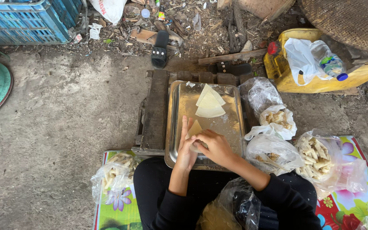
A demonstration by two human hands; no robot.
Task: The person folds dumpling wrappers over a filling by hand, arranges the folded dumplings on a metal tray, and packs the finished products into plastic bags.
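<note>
Clear plastic bag (317, 159), right of centre: open, holds pale stick-shaped pieces, rests on the floral mat (354, 208).

Second clear bag (272, 152), just right of the metal tray (179, 127): crumpled, a few pale pieces inside.

Third clear bag (277, 119), above the second: knotted, holds pale pieces.

Empty-looking clear bag (260, 93) at the tray's upper right corner.

Clear bag (115, 174), lower left: pale pieces inside, on the mat's green edge.

Clear bag (235, 208), bottom centre, on the person's lap; contents unclear.

White plastic bag (305, 59), upper right, on a yellow container (320, 83), beside a bottle with a green-and-white label (329, 63).

White sack (109, 8), top edge, red print.
</note>
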